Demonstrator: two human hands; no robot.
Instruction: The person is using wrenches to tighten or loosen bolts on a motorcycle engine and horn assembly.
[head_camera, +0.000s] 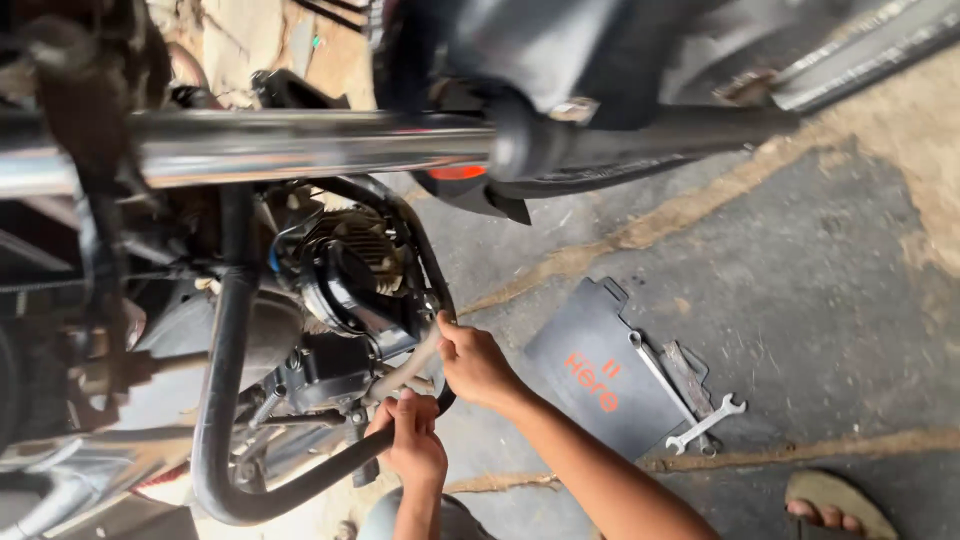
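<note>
Chrome handlebar overhead, both hands below clenched on black crash-guard tube.

A single head-worn camera is looking steeply down and forward from close above the motorcycle engine, its handlebar blurring across the top, the concrete floor filling the right side, and the picture seemingly tilting, though that is hard to judge.
</note>
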